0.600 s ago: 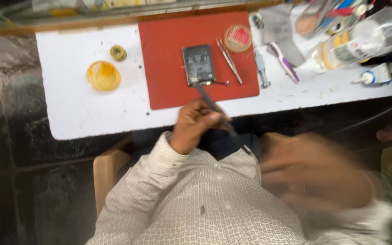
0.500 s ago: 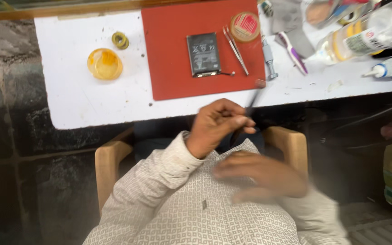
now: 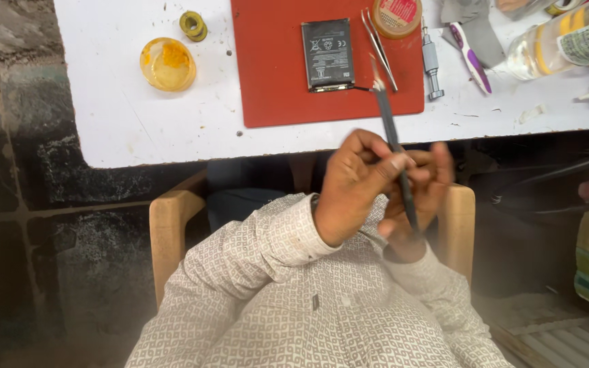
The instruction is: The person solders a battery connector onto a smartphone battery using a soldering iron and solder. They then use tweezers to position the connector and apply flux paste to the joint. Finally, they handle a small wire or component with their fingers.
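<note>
I see the left hand (image 3: 356, 184) and the right hand (image 3: 420, 197) pressed together in the middle of the frame, both pinching a thin dark brush (image 3: 393, 140). Its tip pointing up at the red mat (image 3: 274, 88). A black battery (image 3: 327, 54) lies on the mat near the top, with tweezers (image 3: 378, 49) just beside it.
</note>
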